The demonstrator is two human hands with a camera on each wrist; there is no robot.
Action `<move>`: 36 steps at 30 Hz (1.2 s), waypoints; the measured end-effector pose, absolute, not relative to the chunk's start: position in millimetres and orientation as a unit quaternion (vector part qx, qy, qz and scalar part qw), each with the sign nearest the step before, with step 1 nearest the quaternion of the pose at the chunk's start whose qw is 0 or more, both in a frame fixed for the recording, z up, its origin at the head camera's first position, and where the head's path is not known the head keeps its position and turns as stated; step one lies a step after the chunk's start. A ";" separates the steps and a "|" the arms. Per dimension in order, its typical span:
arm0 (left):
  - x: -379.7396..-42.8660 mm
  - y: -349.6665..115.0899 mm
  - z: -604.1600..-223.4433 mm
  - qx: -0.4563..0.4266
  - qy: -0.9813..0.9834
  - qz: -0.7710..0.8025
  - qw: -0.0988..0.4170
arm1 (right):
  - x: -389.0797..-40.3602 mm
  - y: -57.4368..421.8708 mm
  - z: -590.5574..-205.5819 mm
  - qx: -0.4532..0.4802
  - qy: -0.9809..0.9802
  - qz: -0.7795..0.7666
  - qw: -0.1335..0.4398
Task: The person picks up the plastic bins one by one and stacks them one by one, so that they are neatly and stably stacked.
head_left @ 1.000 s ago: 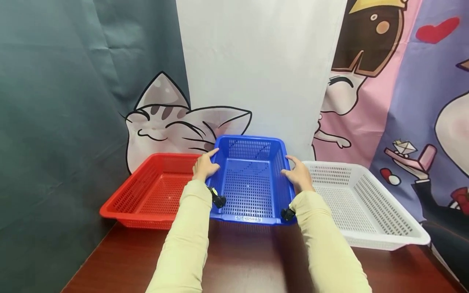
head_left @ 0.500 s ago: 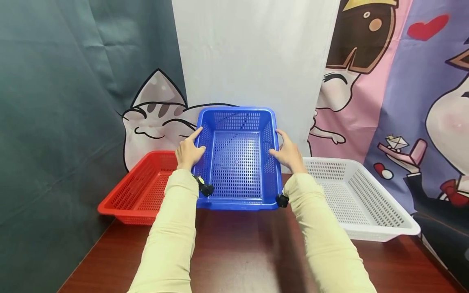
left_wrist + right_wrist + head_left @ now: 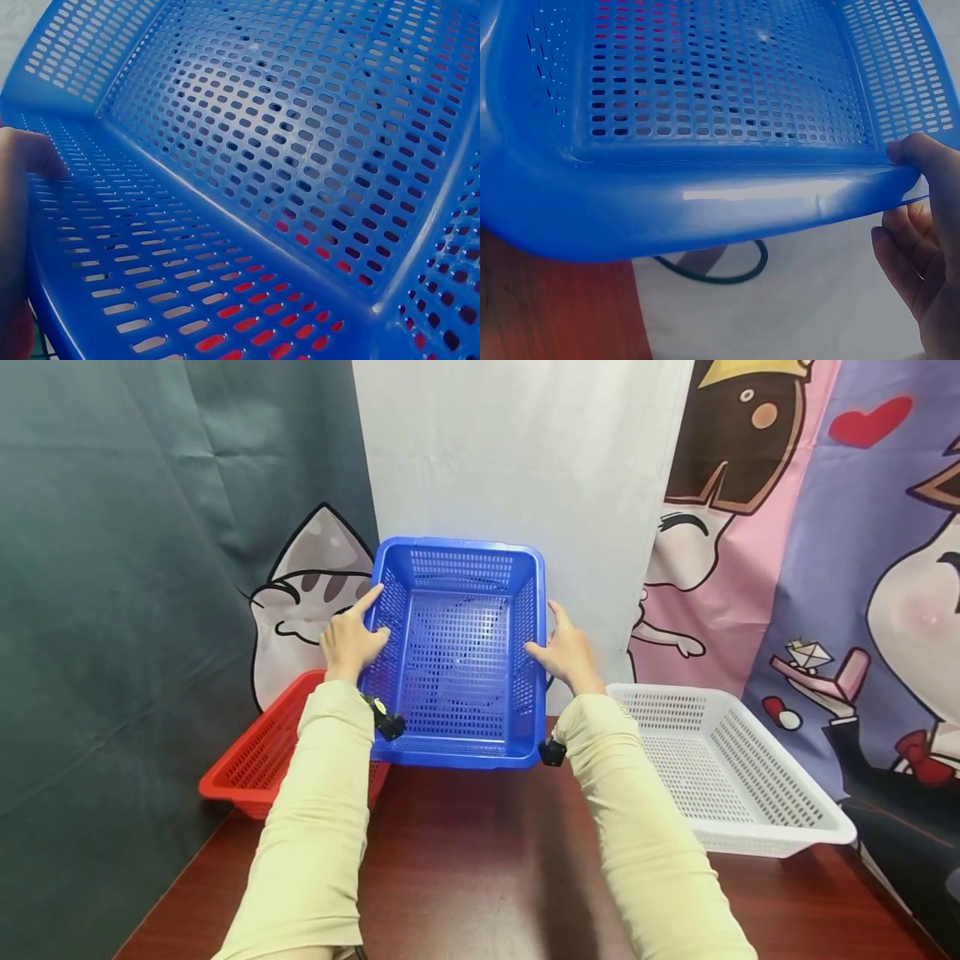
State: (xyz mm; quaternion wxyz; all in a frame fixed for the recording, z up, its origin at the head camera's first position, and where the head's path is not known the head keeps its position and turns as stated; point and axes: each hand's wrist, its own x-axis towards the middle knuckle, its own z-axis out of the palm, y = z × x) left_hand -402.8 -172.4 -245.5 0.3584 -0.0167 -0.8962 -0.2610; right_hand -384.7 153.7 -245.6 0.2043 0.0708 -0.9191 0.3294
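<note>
While my left hand (image 3: 349, 639) and right hand (image 3: 567, 653) pinch opposite sides of the blue basket (image 3: 459, 662) above the table (image 3: 465, 860), I should grip evenly, avoiding the red basket (image 3: 262, 756) on the table's left and the white basket (image 3: 712, 768) on its right.

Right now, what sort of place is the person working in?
Perhaps a staged indoor work corner: a cartoon curtain hangs behind a brown table, where a red basket and a white basket stand.

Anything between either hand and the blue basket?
Nothing visible: left hand and right hand grip opposite sides of the blue basket directly. The red basket shows partly behind it, not between.
</note>
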 end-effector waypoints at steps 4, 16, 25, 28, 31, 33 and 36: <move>-400.5 -193.3 -239.7 -0.009 -0.901 -0.243 0.359 | -386.1 135.0 -243.5 0.082 -0.918 0.327 0.207; -375.8 -254.9 -188.2 0.036 -0.919 -0.177 0.350 | -384.1 62.3 -232.1 0.117 -0.898 0.359 0.226; -366.3 -283.8 -180.0 0.098 -0.926 -0.182 0.317 | -375.9 12.1 -236.6 0.126 -0.897 0.361 0.222; -363.9 -295.2 -184.5 0.126 -0.925 -0.179 0.309 | -373.6 -7.4 -243.7 0.125 -0.899 0.362 0.213; -361.8 -307.9 -193.1 0.143 -0.929 -0.165 0.299 | -372.2 -25.0 -255.2 0.119 -0.903 0.363 0.198; -360.7 -315.8 -201.1 0.149 -0.931 -0.156 0.294 | -371.7 -34.8 -263.6 0.112 -0.905 0.365 0.188; -358.2 -327.6 -214.2 0.156 -0.936 -0.137 0.285 | -369.8 -48.0 -275.3 0.106 -0.907 0.365 0.182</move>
